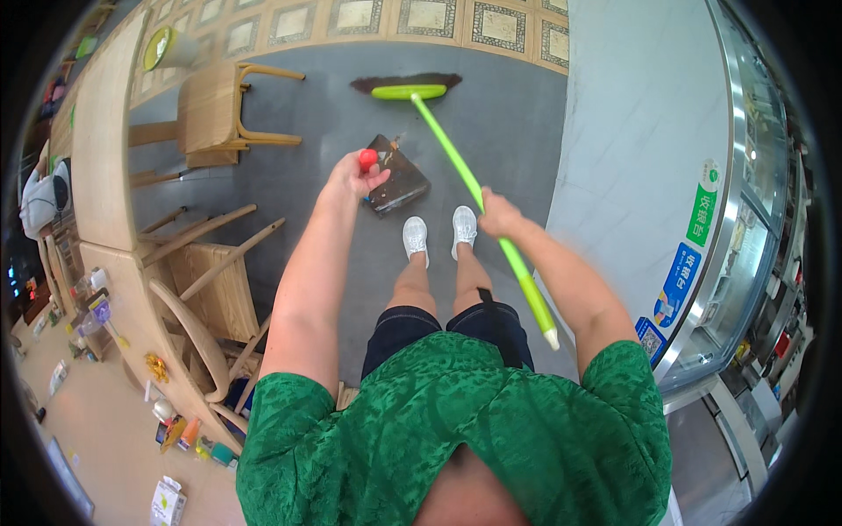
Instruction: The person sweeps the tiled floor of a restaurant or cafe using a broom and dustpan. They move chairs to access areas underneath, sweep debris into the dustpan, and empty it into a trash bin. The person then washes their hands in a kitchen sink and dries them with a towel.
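Note:
My right hand (501, 216) is wrapped round the bright green handle of a broom (456, 158). The broom's dark bristle head lies on the grey floor ahead of me, beyond the dustpan. Seen nearly end-on, a red-tipped handle is in my left hand (354, 175), whose fingers curl about it. Below that hand a dark dustpan (402, 180) rests on the floor in front of my shoes, with a few light scraps on its far part. The handle's lower length is hidden by my hand.
A wooden chair (210, 105) stands far left and another (210, 289) nearer, by a long wooden counter (110, 158). On the right are a pale marble-like panel (631, 175) and a glass display case (750, 254). A yellow-green bucket (171, 48) stands far left.

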The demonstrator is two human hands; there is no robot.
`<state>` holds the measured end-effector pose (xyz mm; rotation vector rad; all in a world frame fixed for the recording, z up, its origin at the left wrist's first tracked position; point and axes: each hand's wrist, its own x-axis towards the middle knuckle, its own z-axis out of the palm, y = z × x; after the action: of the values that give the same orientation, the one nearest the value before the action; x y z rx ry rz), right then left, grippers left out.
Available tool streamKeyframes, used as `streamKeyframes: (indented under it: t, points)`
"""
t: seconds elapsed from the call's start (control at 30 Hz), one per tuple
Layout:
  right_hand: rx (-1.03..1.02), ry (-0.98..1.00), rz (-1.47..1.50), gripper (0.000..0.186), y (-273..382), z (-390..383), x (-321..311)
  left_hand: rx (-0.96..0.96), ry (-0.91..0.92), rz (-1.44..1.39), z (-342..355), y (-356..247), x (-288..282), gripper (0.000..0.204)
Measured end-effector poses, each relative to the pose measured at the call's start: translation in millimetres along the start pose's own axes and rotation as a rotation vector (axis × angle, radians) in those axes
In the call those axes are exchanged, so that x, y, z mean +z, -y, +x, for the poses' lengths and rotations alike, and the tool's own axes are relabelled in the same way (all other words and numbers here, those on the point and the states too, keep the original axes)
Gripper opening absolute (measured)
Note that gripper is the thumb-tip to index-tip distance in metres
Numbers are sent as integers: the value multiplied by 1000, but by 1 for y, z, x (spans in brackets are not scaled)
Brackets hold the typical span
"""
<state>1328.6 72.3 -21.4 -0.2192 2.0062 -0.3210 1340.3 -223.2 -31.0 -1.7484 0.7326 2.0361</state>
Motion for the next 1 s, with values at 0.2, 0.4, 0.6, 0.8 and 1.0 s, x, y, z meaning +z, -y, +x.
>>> streamKeyframes:
  t: [0.2, 0.4, 0.6, 0.8, 1.0]
  points:
    - [-223, 220, 318, 44, -22, -81, 57, 18, -4, -10, 6, -2, 3, 14]
    - [-75, 318, 544, 69, -4, -159, 11, 1, -45, -59, 14, 0, -10, 12]
    - [-44, 59, 292, 75, -5, -92, -30, 8, 53, 5, -1, 3, -7, 11]
    - [-127, 1, 403, 73, -9, -27, 34, -29, 85, 9, 3, 6, -14, 12]
    - [-125, 319, 617, 74, 4, -108, 64, -7, -14, -42, -1, 10, -23, 9]
